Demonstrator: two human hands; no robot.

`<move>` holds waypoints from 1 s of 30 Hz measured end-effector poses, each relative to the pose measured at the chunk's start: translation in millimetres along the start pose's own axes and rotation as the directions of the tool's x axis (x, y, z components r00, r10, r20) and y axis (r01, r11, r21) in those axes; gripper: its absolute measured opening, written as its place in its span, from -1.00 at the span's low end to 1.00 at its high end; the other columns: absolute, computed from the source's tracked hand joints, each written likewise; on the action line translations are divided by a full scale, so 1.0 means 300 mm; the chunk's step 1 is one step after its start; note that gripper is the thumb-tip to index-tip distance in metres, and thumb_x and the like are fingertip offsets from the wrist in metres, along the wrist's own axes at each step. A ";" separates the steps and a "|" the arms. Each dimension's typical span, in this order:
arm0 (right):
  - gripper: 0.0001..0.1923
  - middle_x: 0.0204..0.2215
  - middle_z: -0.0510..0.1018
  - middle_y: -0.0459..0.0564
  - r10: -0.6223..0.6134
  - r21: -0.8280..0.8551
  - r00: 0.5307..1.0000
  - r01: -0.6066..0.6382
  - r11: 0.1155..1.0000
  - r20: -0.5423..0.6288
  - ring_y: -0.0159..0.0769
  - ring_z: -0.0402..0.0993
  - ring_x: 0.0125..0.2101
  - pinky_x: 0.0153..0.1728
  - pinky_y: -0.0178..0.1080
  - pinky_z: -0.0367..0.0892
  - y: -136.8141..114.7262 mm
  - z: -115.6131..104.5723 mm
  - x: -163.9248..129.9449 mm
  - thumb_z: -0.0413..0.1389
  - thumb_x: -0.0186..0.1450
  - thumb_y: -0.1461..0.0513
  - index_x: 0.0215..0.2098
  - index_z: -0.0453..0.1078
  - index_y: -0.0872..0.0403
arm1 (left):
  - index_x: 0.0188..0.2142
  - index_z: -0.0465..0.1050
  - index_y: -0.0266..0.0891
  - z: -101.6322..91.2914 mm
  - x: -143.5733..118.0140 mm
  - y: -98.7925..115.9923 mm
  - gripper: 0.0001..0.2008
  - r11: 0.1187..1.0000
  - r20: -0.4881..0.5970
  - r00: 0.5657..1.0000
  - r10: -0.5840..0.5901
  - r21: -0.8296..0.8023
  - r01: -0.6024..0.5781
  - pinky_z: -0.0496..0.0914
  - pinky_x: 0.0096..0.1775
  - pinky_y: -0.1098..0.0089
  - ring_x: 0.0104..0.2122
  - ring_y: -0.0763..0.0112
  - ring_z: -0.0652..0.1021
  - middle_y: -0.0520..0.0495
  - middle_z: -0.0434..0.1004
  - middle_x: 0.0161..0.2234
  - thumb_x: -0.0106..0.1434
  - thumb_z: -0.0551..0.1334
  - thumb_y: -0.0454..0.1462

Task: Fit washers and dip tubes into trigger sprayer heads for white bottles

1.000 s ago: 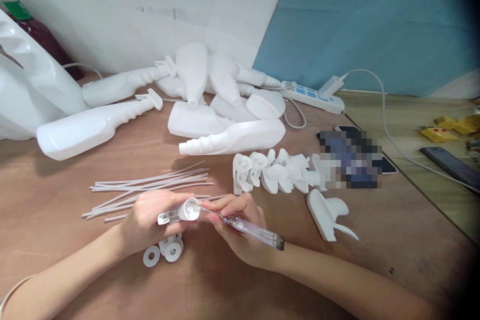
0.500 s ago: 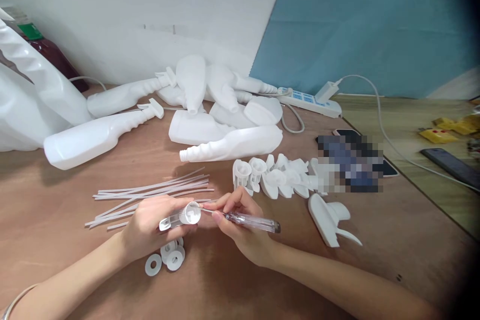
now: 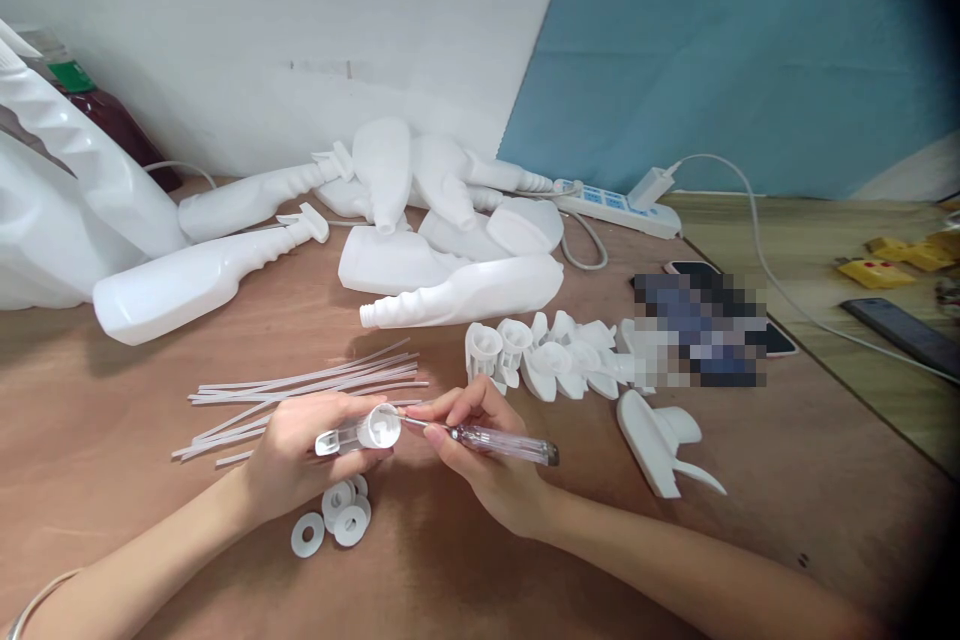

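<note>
Bare brown table (image 3: 120, 420) on the near left, more bare wood on the near right, up to the table edge by the phone (image 3: 701, 325). Crowded at the back with white bottles (image 3: 457, 295) by the wall. Left hand (image 3: 300, 450) curled around a small white spray cap (image 3: 367, 430), held just above the table near the middle. Right hand (image 3: 480, 450) pinching a clear screwdriver (image 3: 499, 440) like a pencil, tip poked into the cap's round opening. Thin white tubes (image 3: 307, 385) just behind the left hand, white rings (image 3: 334, 515) just under it. Row of spray heads (image 3: 555, 360) close behind the right hand.
</note>
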State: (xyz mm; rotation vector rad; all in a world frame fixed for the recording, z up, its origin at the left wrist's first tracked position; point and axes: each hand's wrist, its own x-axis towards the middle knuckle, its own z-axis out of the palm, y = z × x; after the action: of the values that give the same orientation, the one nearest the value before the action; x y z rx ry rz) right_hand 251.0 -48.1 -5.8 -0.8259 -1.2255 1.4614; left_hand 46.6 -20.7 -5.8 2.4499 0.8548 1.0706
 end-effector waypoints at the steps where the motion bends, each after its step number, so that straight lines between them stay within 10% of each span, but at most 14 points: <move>1: -0.85 -0.29 0.54 -0.06 0.001 0.011 1.000 -0.001 1.000 0.004 -0.24 0.48 -0.12 -0.08 -0.06 0.38 0.002 -0.001 0.000 0.09 0.23 0.29 -0.39 0.15 0.03 | -0.15 0.38 -0.23 -0.002 0.002 0.000 -0.71 1.000 0.001 1.000 -0.011 -0.014 0.011 0.48 -0.38 0.47 -0.46 0.41 0.56 -0.04 0.58 -0.34 0.10 0.28 -0.33; 21: -0.78 -0.30 0.55 -0.04 -0.286 -0.430 0.957 0.282 0.858 0.058 -0.31 0.51 -0.18 -0.24 -0.26 0.46 0.024 0.009 -0.026 0.07 0.21 0.37 -0.36 0.11 -0.02 | -0.15 0.38 -0.16 0.013 0.011 0.001 -0.71 1.000 -0.044 0.999 -0.010 -0.001 0.010 0.47 -0.50 0.45 -0.51 0.38 0.58 -0.05 0.60 -0.39 0.10 0.27 -0.24; 30: -0.78 -0.31 0.59 -0.04 -0.202 -0.445 0.979 0.194 0.875 0.029 -0.31 0.55 -0.26 -0.32 -0.29 0.48 -0.002 0.014 -0.026 0.10 0.19 0.34 -0.41 0.11 -0.01 | -0.16 0.38 -0.25 0.010 0.000 -0.006 -0.68 0.998 -0.008 0.999 0.051 -0.048 -0.052 0.44 -0.46 0.52 -0.51 0.46 0.56 -0.05 0.59 -0.40 0.06 0.32 -0.29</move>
State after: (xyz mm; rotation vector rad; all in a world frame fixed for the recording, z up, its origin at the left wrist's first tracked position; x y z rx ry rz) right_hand 249.3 -56.9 -4.9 -0.9792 -1.6132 1.0143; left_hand 48.3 -19.5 -8.7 2.4419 0.7631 1.1053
